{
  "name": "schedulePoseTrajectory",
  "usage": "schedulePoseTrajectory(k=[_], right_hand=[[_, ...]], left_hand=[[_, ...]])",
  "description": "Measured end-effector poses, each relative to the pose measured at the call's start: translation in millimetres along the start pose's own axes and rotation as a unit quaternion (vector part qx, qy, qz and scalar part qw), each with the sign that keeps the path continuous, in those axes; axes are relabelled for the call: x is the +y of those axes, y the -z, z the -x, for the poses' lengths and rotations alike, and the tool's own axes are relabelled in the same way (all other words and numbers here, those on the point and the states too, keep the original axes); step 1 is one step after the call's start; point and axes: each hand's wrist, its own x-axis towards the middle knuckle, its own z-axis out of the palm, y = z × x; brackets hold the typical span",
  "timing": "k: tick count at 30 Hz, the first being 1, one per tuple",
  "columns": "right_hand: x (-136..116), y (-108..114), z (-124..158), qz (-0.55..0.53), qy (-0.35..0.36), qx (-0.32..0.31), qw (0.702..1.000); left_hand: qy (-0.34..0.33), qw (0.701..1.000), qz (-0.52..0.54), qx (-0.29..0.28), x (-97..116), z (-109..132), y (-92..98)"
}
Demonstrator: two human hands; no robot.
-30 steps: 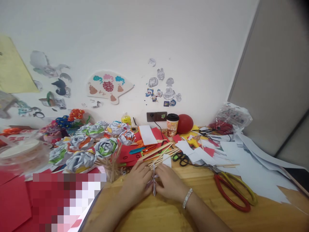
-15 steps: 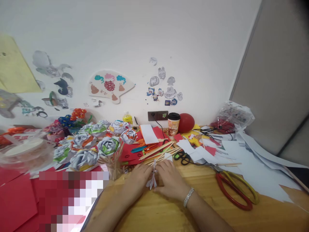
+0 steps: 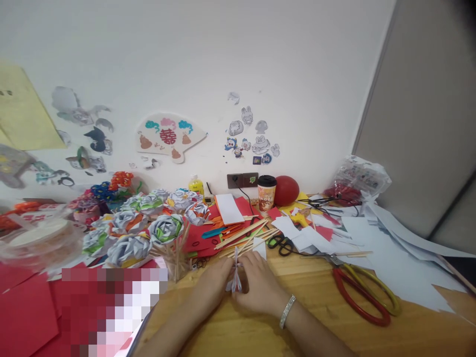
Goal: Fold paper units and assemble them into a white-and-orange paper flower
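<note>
Between my two hands stands a small bundle of folded white paper (image 3: 236, 283), narrow at its middle and fanned out in pleats toward the lower end. My left hand (image 3: 215, 278) closes on its left side, fingers bent around toward the narrow part. From the right, my right hand (image 3: 259, 281) grips it with the thumb low by the pleats and the fingers near the top. Fingertips partly hide the bundle's middle. A white paper piece (image 3: 260, 246) lies just beyond my right fingers. A bracelet (image 3: 287, 311) circles my right wrist.
Large red-and-yellow-handled scissors (image 3: 366, 292) lie on the right, near black-handled scissors (image 3: 281, 245). Behind are wooden sticks (image 3: 241, 233), a lidded paper cup (image 3: 267, 194) and a red balloon (image 3: 286, 191). Paper flowers (image 3: 166, 229) and red sheets (image 3: 28, 312) fill the left.
Both hands stay on the folded paper. My right thumb has shifted slightly left, closer against the pleats. The whole view has tilted a little.
</note>
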Motion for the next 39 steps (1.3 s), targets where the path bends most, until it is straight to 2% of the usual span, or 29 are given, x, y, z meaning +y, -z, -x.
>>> schedulePoseTrajectory(k=[4,8,11,15,23,31,35,39], right_hand=[[9.7,6.6,-2.1,-0.015,0.020,-0.054,0.998],[17.5,14.7,-3.7,-0.015,0.088,-0.095,0.991],[15.8,14.0,-3.1,0.021,0.084,-0.061,0.994],[10.2,7.6,-2.4,0.069,0.050,-0.011,0.996],[12.4,16.2,-5.5,0.090,0.101,-0.052,0.989],[15.0,9.8,-6.6,0.077,0.128,-0.027,0.988],[17.3,10.0,-7.1,0.054,0.147,-0.020,0.987],[15.2,10.8,-6.2,0.097,0.126,-0.026,0.987]], left_hand=[[-0.018,0.998,-0.050,-0.021,-0.4,0.8,6.1],[-0.047,0.998,-0.014,-0.045,3.6,3.2,18.7],[-0.038,0.998,0.003,-0.048,5.5,3.2,20.4],[-0.045,0.999,-0.014,-0.028,3.3,1.7,11.5],[-0.073,0.993,-0.087,-0.020,0.9,1.0,9.9],[-0.101,0.993,-0.061,-0.007,-5.8,0.2,9.5],[-0.075,0.996,-0.048,-0.005,-1.0,1.7,12.3],[-0.054,0.997,-0.062,0.010,3.0,2.7,10.8]])
